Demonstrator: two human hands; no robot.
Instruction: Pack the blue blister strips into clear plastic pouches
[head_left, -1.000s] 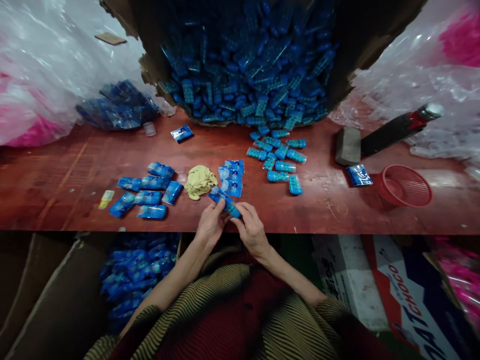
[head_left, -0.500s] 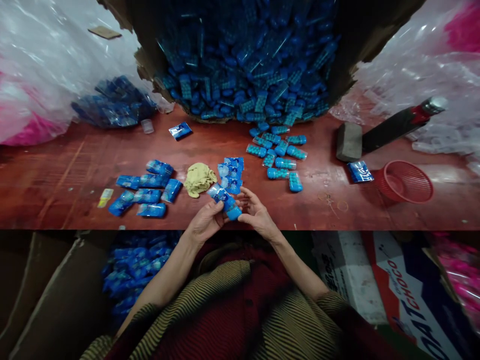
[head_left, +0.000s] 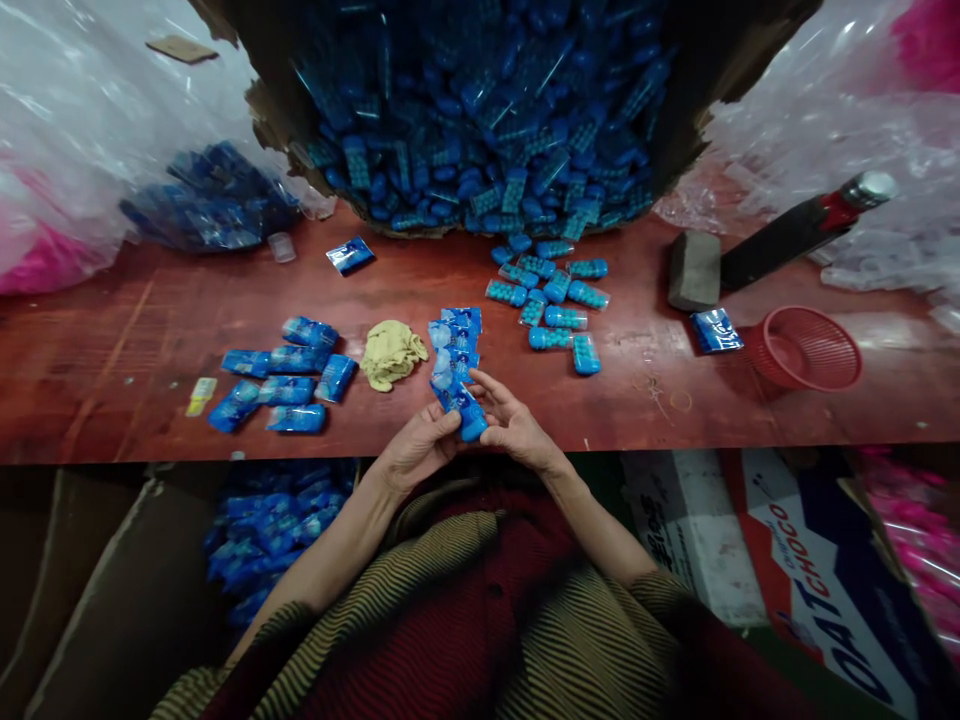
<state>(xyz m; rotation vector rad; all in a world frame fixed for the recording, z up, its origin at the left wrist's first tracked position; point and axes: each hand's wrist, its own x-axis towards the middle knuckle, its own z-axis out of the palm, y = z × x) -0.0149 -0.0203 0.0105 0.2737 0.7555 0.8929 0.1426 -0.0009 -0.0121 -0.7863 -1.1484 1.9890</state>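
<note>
Spanning my feed from side to side, the red tabletop (head_left: 112, 340) carries a torn cardboard box (head_left: 271, 125) heaped with clear, blue-capped bottles. Plastic bags (head_left: 795, 150) flank it, pink showing at their outer sides. Below the table edge I make out a carton lettered "OAT CHOCO" (head_left: 817, 575) on the right and a heap of blue packs (head_left: 292, 540) on the left. Up top, a cluster of blue-wrapped bottles (head_left: 287, 389) lies at left, loose bottles (head_left: 556, 287) lie before the box, and a red plastic basket (head_left: 765, 362) stands at right. The left hand (head_left: 420, 445) grasps a wrapped bottle (head_left: 472, 422) between thumb and fingers, at the table's near edge; the right hand (head_left: 521, 434) curls beside it, and I cannot tell whether it grips. Nearby lie a crumpled yellow cloth (head_left: 391, 354) and overlapping flat blue wrappers (head_left: 455, 335).
</note>
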